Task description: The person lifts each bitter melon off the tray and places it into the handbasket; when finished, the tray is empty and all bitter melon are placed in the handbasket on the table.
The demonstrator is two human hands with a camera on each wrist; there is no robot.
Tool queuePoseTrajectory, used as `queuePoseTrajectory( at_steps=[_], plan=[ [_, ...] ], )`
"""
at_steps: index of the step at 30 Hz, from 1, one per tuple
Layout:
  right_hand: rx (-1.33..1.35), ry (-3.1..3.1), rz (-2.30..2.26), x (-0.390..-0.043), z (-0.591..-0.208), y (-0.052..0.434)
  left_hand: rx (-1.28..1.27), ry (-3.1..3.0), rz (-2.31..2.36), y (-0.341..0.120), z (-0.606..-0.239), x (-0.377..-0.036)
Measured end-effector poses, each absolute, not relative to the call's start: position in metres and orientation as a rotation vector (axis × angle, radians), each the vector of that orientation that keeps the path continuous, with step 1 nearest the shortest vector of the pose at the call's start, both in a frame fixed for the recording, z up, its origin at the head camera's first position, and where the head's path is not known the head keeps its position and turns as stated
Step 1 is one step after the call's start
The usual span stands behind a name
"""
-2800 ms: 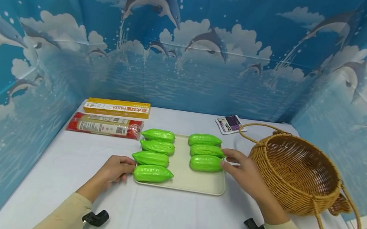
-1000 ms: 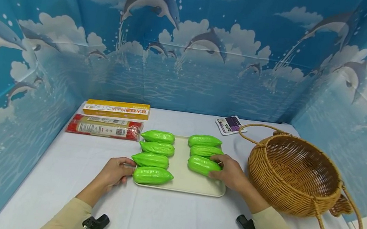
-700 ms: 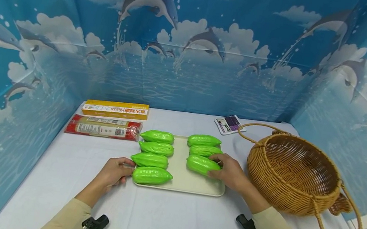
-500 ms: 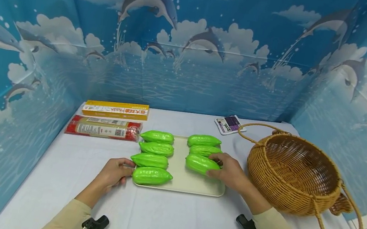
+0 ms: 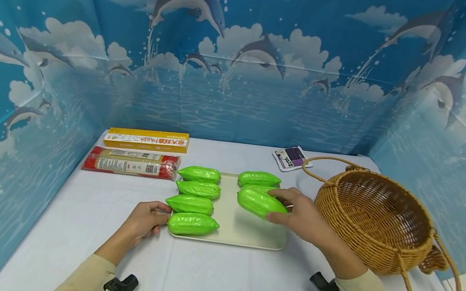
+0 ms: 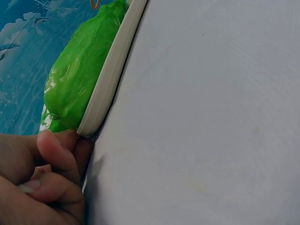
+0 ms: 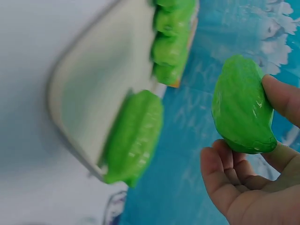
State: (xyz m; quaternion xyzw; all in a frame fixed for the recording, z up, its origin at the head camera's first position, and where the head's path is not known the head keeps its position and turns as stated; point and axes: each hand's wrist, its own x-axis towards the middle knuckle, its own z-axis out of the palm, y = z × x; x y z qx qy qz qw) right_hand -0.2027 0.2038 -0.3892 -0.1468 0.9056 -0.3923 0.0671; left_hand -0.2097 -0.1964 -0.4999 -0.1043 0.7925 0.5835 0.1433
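A cream tray [image 5: 242, 238] lies on the white table and holds glossy green gourds. Several lie in its left column [image 5: 190, 204]; two stay in the right column [image 5: 258, 178]. My right hand [image 5: 275, 204] grips one green gourd [image 5: 257, 202] by its right end and holds it above the tray's right side. In the right wrist view this held gourd [image 7: 241, 105] sits between my fingers [image 7: 281, 96] and thumb, clear of the tray [image 7: 98, 93]. My left hand [image 5: 147, 218] holds the tray's front left corner; its fingertips [image 6: 54, 147] touch the rim [image 6: 105, 89] beside a gourd [image 6: 79, 75].
A tilted wicker basket [image 5: 379, 220] with loop handles stands right of the tray, close to my right hand. A yellow box [image 5: 146, 139] and a red pasta packet [image 5: 132, 162] lie at the back left. A small card [image 5: 291, 157] lies at the back.
My right hand reached in from the tray's right edge, closed on the front gourd of the right column and lifted it off the tray. The left hand stayed at the tray's corner.
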Motion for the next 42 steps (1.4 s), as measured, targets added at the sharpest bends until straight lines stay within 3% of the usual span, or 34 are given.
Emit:
queuePoseTrajectory(
  at_steps=[19,28,42],
  plan=[
    [-0.388,2.806,-1.044,-0.195,-0.315,0.262,-0.307,2.293,1.678,-0.197,-0.500,-0.208],
    [-0.256,2.812,-0.981,-0.205,-0.299,0.301,-0.309,2.294,1.679,-0.197,-0.499,-0.208],
    [-0.276,2.837,-0.898,-0.226,-0.292,0.356,-0.296,2.316,1.660,-0.196,-0.499,-0.210]
  ],
)
